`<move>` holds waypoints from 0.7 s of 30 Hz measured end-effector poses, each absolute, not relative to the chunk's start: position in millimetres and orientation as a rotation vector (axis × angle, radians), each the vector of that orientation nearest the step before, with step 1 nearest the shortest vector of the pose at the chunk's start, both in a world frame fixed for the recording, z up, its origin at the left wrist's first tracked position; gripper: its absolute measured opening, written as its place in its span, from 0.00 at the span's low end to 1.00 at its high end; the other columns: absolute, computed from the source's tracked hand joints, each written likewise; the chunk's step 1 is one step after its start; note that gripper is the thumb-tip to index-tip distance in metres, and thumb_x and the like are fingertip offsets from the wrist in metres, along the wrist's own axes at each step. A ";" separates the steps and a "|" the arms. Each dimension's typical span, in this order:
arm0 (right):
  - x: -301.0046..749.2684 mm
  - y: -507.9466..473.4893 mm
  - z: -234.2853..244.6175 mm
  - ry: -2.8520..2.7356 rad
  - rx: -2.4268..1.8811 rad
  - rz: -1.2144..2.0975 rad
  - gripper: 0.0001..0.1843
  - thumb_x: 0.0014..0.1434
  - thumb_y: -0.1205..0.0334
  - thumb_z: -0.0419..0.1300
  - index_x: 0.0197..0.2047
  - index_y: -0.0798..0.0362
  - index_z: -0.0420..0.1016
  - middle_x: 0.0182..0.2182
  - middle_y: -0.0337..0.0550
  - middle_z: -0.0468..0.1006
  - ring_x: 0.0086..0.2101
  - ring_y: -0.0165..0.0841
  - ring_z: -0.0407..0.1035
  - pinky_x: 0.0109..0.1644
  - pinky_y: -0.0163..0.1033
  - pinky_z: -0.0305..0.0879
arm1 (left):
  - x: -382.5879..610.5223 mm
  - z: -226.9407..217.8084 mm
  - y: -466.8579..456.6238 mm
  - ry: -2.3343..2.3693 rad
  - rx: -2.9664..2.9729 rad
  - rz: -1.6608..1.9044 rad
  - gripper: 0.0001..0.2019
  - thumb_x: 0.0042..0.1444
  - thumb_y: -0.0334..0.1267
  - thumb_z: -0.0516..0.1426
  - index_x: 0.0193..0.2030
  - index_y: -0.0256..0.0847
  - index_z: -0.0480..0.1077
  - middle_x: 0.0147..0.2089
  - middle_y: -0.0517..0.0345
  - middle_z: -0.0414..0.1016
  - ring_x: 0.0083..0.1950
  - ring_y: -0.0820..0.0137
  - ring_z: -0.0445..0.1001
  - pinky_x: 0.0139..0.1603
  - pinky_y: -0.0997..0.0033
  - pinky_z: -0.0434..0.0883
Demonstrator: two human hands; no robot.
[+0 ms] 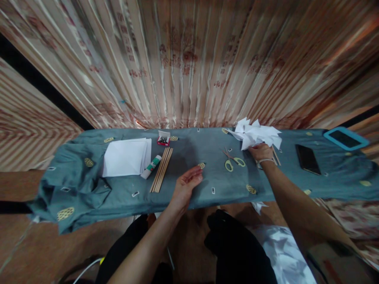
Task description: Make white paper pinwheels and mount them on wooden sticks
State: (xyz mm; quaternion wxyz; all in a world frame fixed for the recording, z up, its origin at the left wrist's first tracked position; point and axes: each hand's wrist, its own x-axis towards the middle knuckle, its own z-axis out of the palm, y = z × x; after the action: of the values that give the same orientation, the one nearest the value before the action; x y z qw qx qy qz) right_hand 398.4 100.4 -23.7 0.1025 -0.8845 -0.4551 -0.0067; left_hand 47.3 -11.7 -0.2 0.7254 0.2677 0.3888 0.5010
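My right hand (pixel 261 154) is at the right part of the table, its fingers closed at the lower edge of a white paper pinwheel (pixel 250 134). More folded white blades overlap there, and thin wooden sticks show beside my wrist. The fingertips are partly hidden by the paper. Over the middle of the cloth, my left hand (pixel 188 181) holds nothing, with thumb and fingers slightly apart. Between the two hands lie yellow-green-handled scissors (pixel 233 161), blades parted. Left of my left hand are several wooden sticks (pixel 161 170) in a row and a glue stick (pixel 151 167).
A stack of white paper (pixel 126 157) and a small red open box (pixel 164 139) lie on the left of the cloth-covered table (pixel 204 197). A dark phone (pixel 308 159) and a blue-framed tablet (pixel 346 139) are at the right. Curtains hang behind; a shiny plastic bag (pixel 286 252) sits below.
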 end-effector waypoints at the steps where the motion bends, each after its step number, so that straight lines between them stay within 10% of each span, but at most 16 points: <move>1: 398.3 100.2 -23.4 -1.342 -2.612 -0.014 0.17 0.55 0.55 0.57 0.35 0.59 0.82 0.37 0.57 0.79 0.43 0.46 0.74 0.51 0.49 0.66 | 47.0 -0.1 -11.9 0.858 0.591 1.105 0.19 0.38 0.37 0.71 0.41 0.41 0.80 0.46 0.50 0.81 0.51 0.63 0.75 0.62 0.59 0.63; 21: 376.0 57.0 -10.0 -1.325 -2.260 -0.191 0.09 0.55 0.61 0.59 0.34 0.55 0.79 0.49 0.64 0.77 0.56 0.52 0.68 0.58 0.54 0.63 | 45.7 -5.1 -18.4 0.836 0.596 1.122 0.17 0.38 0.36 0.71 0.39 0.41 0.80 0.41 0.52 0.82 0.46 0.64 0.78 0.58 0.59 0.67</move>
State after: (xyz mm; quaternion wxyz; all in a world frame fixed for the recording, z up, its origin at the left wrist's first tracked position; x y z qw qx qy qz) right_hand 376.0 57.0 -10.0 0.2545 -0.8321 -0.4877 -0.0704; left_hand 45.7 -18.4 -5.1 0.7243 0.2702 0.3789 0.5086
